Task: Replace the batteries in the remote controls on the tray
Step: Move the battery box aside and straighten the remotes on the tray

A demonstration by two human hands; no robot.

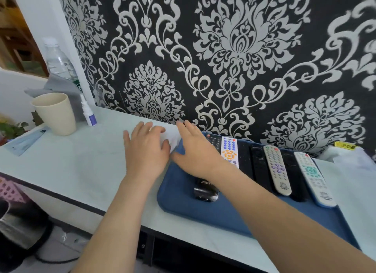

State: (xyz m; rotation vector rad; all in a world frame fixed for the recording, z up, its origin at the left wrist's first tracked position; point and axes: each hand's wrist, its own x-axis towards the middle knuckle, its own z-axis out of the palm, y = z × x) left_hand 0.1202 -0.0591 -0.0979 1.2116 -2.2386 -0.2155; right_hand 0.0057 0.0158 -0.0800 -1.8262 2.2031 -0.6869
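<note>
Wall (223, 49): black, with silver-grey damask scrolls and flowers, beyond all the fingertips.
Tabletop (81, 160): pale mint-white, dark band along its front edge.
Tray (175, 191): plain deep blue, under the fingers of the right hand (195, 152).
Paper (172, 137): white, between the fingers of the left hand (146, 148) and the right's.
First remote (230, 150): white, blue buttons above an orange ring, just right of the right fingers.
Grey remote (277, 171): light grey, purple buttons, further right.
Last remote (313, 177): white, teal buttons, blue edge, farthest right.
Cup (55, 114): plain cream, well left of the left fingers.
Spray bottle (88, 112): white, purple label.
</note>
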